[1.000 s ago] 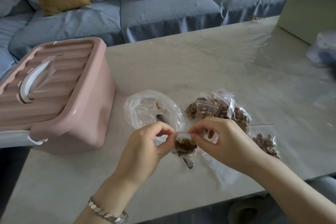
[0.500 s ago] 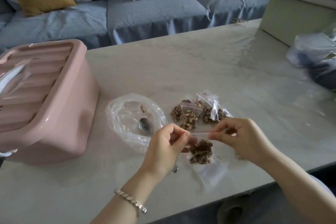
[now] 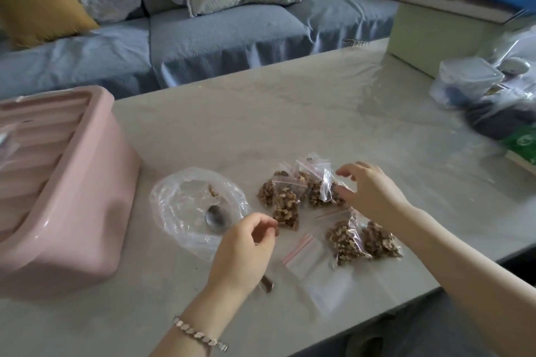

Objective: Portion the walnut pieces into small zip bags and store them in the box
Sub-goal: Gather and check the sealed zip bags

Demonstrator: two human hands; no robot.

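Containers: the pink box (image 3: 55, 197) sits at the left of the frame on the counter (image 3: 261, 113), lid on; its contents are not visible. At centre, a clear round bag (image 3: 179, 211) lies open and nearly flat, holding a metal spoon (image 3: 216, 219) and a few walnut crumbs (image 3: 213, 191). Right of it, filled zip bags (image 3: 293, 194) of walnut pieces lie in a cluster, with two more filled bags (image 3: 362, 240) lower right. One empty bag (image 3: 313, 264) with a red zip strip lies flat between the hands.

Change from 0.5 s ago: both hands then pinched the strip of one filled bag held above the counter. That bag is now released. The left hand (image 3: 243, 252) hovers at lower centre, fingers loosely curled, holding nothing visible. The right hand (image 3: 371, 194) has moved to the upper cluster, fingers spread, resting on a bag without a closed grip.

Materials: the box is ribbed glossy plastic; the bags are thin, crinkled clear film; the walnut pieces are brown and irregular; the counter is pale and marbled with a slight sheen; a linked metal bracelet (image 3: 200, 336) circles the left wrist
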